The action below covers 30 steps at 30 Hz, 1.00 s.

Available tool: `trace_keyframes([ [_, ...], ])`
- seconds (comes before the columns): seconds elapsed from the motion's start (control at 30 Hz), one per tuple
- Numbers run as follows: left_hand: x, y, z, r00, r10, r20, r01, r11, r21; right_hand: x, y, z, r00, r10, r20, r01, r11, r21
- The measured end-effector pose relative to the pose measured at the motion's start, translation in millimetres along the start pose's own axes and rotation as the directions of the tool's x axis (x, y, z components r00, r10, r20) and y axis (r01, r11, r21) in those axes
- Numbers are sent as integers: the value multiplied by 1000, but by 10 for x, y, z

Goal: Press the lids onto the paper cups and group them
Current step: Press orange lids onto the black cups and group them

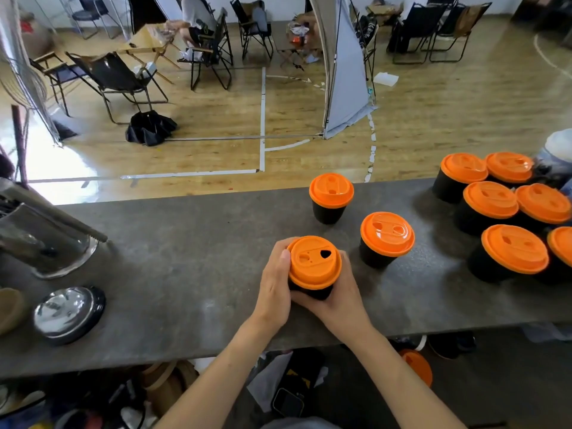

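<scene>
A black paper cup with an orange lid (314, 261) stands near the middle of the grey counter (185, 243). My left hand (274, 289) grips its left side, thumb against the lid's rim. My right hand (337, 292) wraps round its right and near side. Two more lidded black cups stand apart just beyond it, one (331, 198) near the far edge and one (385, 238) to the right. A cluster of several lidded cups (501, 209) fills the counter's right end.
A shiny round metal lid (69, 314) and a metal appliance (46, 239) sit at the counter's left end. A loose orange lid (418, 365) lies below the near edge among bags. Folding chairs and a seated person are across the wooden floor.
</scene>
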<state>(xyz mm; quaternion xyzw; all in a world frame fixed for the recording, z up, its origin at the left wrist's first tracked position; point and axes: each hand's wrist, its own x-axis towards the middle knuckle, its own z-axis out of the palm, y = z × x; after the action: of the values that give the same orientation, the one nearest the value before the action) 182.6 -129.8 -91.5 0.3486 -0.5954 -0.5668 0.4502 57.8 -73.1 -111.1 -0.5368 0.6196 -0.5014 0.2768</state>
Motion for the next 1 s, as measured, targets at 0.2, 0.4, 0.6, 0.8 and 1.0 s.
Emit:
trace_keyframes([
  [0.2, 53, 3, -29, 997, -80, -14, 79, 996, -27, -17, 11, -21, 1000, -20, 15, 20, 1000, 15],
  [0.4, 31, -71, -30, 999, -26, -38, 27, 999, 25, -17, -37, -3, 1000, -15, 2, 15, 1000, -17],
  [0.6, 58, -3, -23, 996, -55, -71, 53, 998, -28, -5, -6, -21, 999, -41, -2, 41, 999, -16],
  [0.8, 57, 4, -5, 992, -79, -99, 80, 997, 4, -20, -2, 4, 999, -34, 2, 34, 999, -43],
  [1.0, 23, -36, -19, 994, -31, -108, 28, 999, -21, -11, -48, -11, 997, -77, 6, 77, 995, -56],
])
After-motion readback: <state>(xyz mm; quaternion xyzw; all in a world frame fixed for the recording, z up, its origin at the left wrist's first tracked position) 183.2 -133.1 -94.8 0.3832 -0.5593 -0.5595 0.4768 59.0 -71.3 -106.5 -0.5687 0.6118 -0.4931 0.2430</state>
